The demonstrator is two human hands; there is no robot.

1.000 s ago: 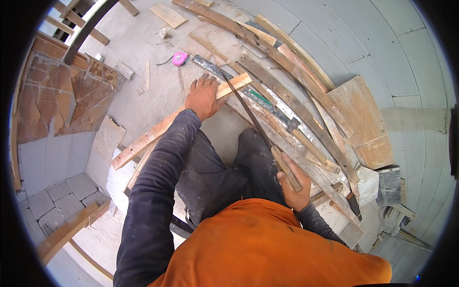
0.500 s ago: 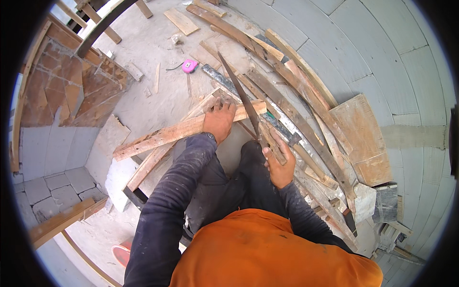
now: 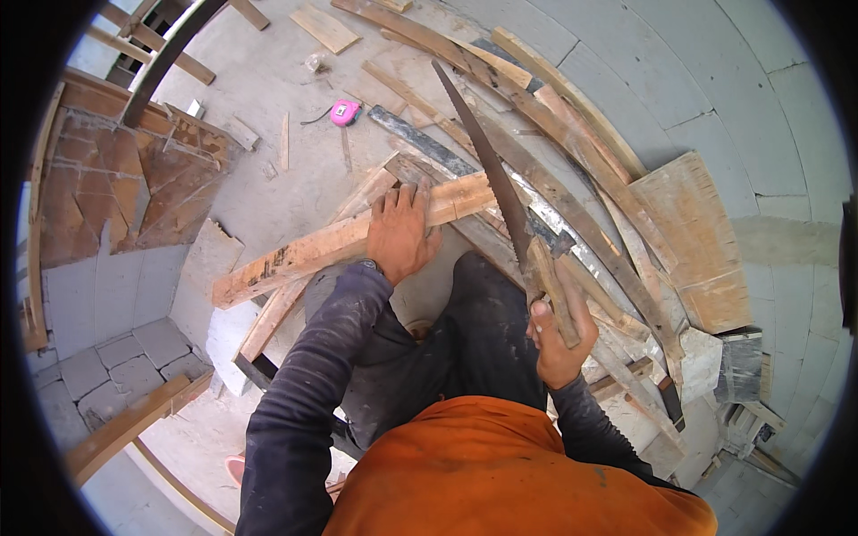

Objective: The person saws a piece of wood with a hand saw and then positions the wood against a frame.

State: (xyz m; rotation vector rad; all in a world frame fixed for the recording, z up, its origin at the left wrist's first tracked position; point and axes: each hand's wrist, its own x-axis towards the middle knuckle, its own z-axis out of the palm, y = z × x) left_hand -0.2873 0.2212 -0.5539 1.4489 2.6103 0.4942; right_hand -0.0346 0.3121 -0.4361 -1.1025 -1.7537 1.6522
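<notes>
My left hand (image 3: 401, 230) is closed over the top of a wooden batten (image 3: 308, 257), its fingers curled past the far edge. The batten lies slanted across another length of wood (image 3: 279, 313). My right hand (image 3: 563, 344) grips the worn wooden handle (image 3: 552, 290) of a handsaw (image 3: 483, 147). Its dark, toothed blade points away from me and crosses the batten's right end, teeth to the left. Whether the teeth touch the wood I cannot tell.
A pink tape measure (image 3: 343, 113) lies on the dusty floor ahead. Several long boards (image 3: 590, 210) are piled along the right, beside a grey block wall (image 3: 661, 80). A wooden panel (image 3: 697, 241) leans there. Left stands a low block wall (image 3: 125, 277).
My right hand has drawn the saw back toward me and to the right. My left hand keeps its hold on the batten. The whole view has shifted slightly.
</notes>
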